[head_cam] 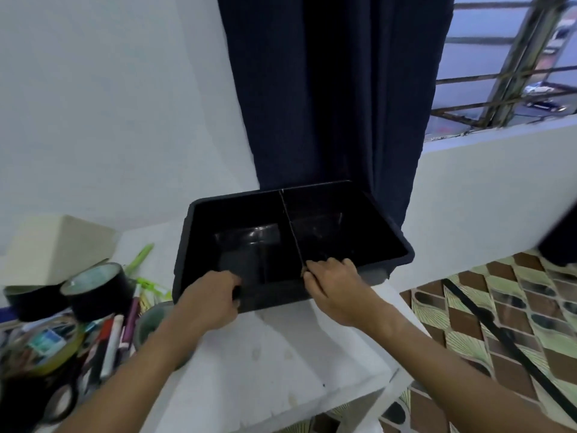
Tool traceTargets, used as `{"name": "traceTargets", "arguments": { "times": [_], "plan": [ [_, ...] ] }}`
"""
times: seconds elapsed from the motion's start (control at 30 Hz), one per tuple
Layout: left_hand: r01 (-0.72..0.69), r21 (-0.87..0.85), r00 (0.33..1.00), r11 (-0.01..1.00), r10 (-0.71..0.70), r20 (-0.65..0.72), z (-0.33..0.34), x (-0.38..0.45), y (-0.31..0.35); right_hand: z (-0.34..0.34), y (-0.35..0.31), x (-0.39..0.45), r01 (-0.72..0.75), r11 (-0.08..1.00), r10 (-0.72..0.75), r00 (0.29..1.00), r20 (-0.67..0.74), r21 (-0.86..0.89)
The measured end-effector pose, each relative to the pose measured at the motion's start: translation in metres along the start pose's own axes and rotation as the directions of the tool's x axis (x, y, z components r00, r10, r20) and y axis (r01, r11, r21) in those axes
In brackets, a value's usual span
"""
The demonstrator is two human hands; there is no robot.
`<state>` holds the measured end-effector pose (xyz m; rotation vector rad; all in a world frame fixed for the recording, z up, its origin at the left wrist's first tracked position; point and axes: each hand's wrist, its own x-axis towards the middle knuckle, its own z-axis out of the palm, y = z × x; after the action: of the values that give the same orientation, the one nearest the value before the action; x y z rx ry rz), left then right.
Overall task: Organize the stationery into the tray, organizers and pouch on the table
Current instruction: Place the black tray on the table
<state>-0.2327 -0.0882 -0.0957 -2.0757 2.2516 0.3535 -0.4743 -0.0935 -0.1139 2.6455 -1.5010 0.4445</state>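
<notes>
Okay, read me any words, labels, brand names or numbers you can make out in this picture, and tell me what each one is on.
No text can be read anywhere in this view.
Black tray: plain, no label showing.
Tape rolls: no print visible.
Clear tape roll: a small coloured label sits inside it, too blurred to read.
Pens and markers: any print on the barrels is too small and blurred.

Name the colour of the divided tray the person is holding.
Black, glossy inside; the tray shows clearly in the head view.

Dark curtain (315,89), barred window (512,57), white wall (109,89), patterned floor tiles (515,307).
</notes>
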Motion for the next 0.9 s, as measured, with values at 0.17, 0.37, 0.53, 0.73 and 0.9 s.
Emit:
{"name": "traceTargets", "arguments": {
  "times": [0.17,0.37,0.53,0.73,0.9],
  "plan": [
    [0.054,-0.077,0.998,0.996,-0.052,0.023,-0.008,0.015,-0.024,0.001,-0.022,0.028,-0.033,0.996,0.029,0.999,0.046,0.081],
    [0.13,-0.003,0.982,0.991,-0.129,-0.135,0.003,0.021,-0.015,0.005,-0.016,0.035,-0.136,0.955,0.129,0.991,0.042,0.265],
    [0.107,-0.115,0.994,0.988,-0.109,-0.013,-0.01,0.021,-0.018,0.005,-0.018,0.044,-0.152,0.939,0.19,0.977,-0.097,0.308],
    [-0.012,-0.47,0.999,0.883,0.024,0.021,-0.052,0.007,-0.055,-0.009,-0.064,0.09,0.014,0.953,0.018,0.995,-0.101,0.302],
    [0.13,-0.457,0.952,0.88,-0.24,-0.192,-0.08,-0.032,-0.123,-0.001,-0.141,0.134,0.216,0.873,-0.212,0.976,-0.058,0.437]
  ]
}}
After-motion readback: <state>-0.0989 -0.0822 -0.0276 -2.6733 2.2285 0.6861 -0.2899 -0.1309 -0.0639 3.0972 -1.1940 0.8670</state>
